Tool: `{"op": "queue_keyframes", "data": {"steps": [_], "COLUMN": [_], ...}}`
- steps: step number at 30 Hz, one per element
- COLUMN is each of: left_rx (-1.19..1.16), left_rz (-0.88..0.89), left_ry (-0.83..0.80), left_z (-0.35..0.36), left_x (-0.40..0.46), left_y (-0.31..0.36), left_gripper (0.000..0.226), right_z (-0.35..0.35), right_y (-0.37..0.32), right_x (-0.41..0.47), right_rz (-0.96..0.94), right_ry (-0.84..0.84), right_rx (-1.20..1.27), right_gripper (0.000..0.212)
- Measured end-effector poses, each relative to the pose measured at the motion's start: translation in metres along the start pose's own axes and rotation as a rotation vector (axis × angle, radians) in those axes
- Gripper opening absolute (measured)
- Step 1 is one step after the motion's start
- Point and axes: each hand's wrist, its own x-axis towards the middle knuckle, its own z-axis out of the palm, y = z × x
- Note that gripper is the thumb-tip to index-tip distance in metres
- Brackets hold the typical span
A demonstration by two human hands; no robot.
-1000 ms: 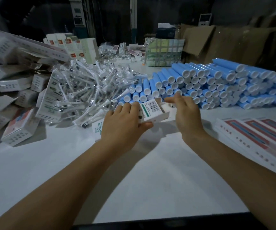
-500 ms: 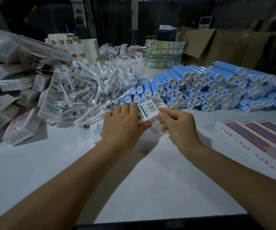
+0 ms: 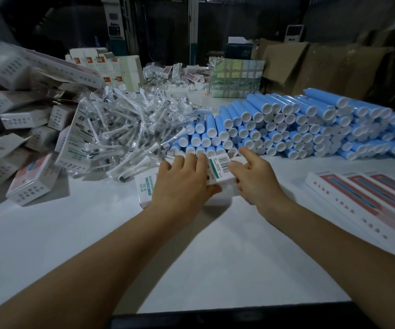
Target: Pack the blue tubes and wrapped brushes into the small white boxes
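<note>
Both hands clamp one small white box (image 3: 221, 170) on the table (image 3: 191, 252): left hand (image 3: 183, 180) wraps its left end, right hand (image 3: 254, 180) pinches its right end, index finger raised. Contents not visible. Just behind box: blue tubes (image 3: 298, 124). Behind-left: wrapped brushes (image 3: 125, 129). Far left: packed boxes (image 3: 23, 129).

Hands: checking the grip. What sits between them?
Head view: a small white box with a barcode label, held between left hand and right hand.
</note>
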Motion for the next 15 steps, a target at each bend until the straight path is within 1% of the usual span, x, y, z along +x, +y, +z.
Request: {"op": "queue_keyframes", "data": {"steps": [2,3,6,11,15], "left_rx": [0.012,0.012,0.028,0.053,0.019], "left_rz": [0.009,0.003,-0.009,0.025,0.013], "left_ry": [-0.004,-0.007,-0.009,0.008,-0.001], "left_z": [0.0,-0.0002,-0.0002,-0.0001,-0.002], "left_x": [-0.0004,-0.0002,0.0004,-0.0005,0.0004], "left_y": [0.0014,0.0019,0.0037,0.0047,0.0053], "left_gripper": [0.077,0.077,0.076,0.069,0.07], "right_z": [0.0,0.0001,0.0019,0.0075,0.0042], "right_y": [0.0025,0.0044,0.0079,0.0062,0.0043], "right_x": [0.0008,0.0013,0.0018,0.0002,-0.0015], "right_rz": [-0.017,-0.036,-0.099,-0.096,-0.159], "right_ry": [0.026,0.05,0.089,0.092,0.074], "right_rx": [-0.047,-0.072,-0.18,-0.304,-0.339], "right_gripper": [0.014,0.01,0.017,0.023,0.023]}}
